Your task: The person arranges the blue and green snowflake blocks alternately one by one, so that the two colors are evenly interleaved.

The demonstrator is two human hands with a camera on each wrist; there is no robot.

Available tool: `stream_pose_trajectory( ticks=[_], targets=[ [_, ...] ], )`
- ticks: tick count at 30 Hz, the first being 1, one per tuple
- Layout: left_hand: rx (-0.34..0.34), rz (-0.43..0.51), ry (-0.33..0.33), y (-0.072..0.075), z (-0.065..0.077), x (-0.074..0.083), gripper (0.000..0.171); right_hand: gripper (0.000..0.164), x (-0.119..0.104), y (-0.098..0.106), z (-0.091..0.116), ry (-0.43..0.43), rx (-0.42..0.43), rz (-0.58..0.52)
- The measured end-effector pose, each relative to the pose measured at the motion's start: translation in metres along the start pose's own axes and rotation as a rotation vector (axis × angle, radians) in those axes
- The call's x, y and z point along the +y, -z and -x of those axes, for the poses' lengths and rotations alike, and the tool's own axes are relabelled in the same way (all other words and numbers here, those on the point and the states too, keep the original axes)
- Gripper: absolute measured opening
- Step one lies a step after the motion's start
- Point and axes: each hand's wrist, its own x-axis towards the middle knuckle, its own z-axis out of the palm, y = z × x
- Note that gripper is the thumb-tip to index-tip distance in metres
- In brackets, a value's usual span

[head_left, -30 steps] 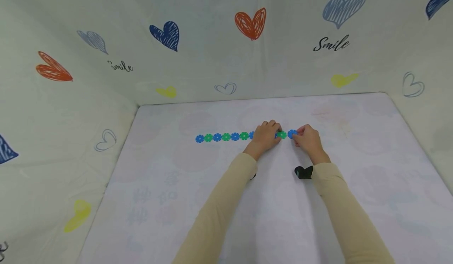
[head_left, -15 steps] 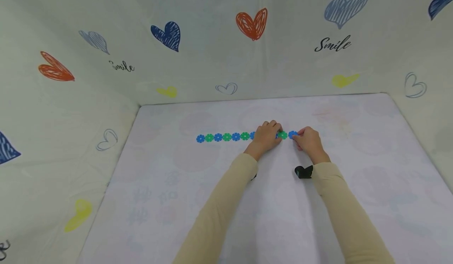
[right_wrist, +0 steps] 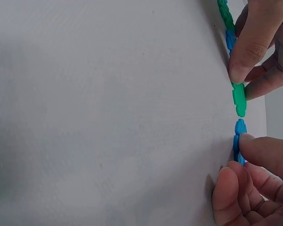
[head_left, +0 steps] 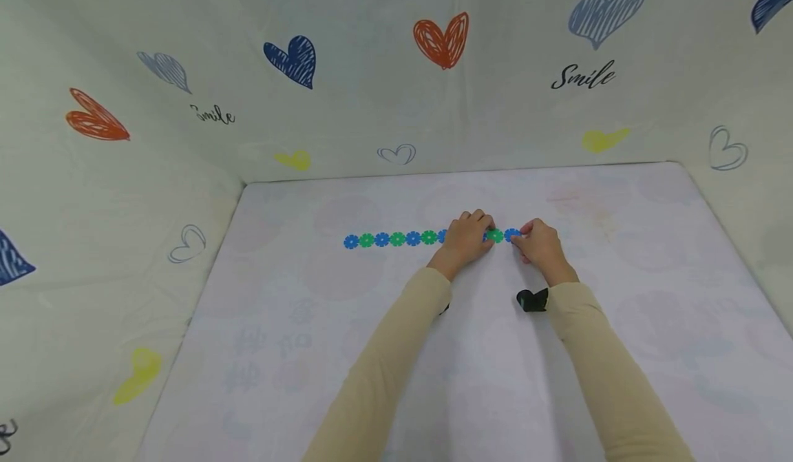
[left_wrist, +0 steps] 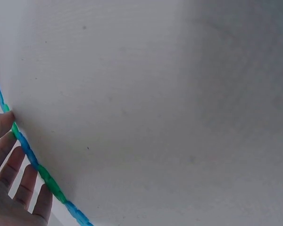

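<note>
A straight chain of flower-shaped plastic discs (head_left: 397,239), alternating blue and green, lies across the far part of the table. My left hand (head_left: 460,242) covers several discs and grips the chain near its right end, with thumb and fingers around its edge in the left wrist view. The green end disc (right_wrist: 240,100) sticks out past that thumb. Between thumb and fingers, my right hand (head_left: 542,248) pinches a blue flower disc (right_wrist: 240,134), in line with the chain. A narrow gap separates the blue disc from the green one in the right wrist view.
The white table (head_left: 372,379) has a far edge against a pale curtain (head_left: 347,104) printed with hearts and the word Smile. More curtain rises at both sides. A black object (head_left: 531,301) shows beside the right cuff, its kind unclear.
My right hand has brought the blue disc slightly left, narrowing the gap to the green end disc. The left hand keeps its grip on the chain in the same place.
</note>
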Motion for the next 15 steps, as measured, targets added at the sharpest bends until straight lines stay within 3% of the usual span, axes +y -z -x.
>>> stream_pose_trajectory(
  ticks=[8, 15],
  targets=[
    [-0.003, -0.004, -0.005, 0.0004, 0.0009, -0.0003, 0.032, 0.041, 0.0077, 0.003, 0.0004, 0.097, -0.034, -0.004],
    [-0.011, 0.008, 0.007, 0.0015, 0.0015, 0.0013, 0.032, 0.042, 0.0081, 0.0039, 0.0005, 0.099, -0.057, 0.003]
  ],
)
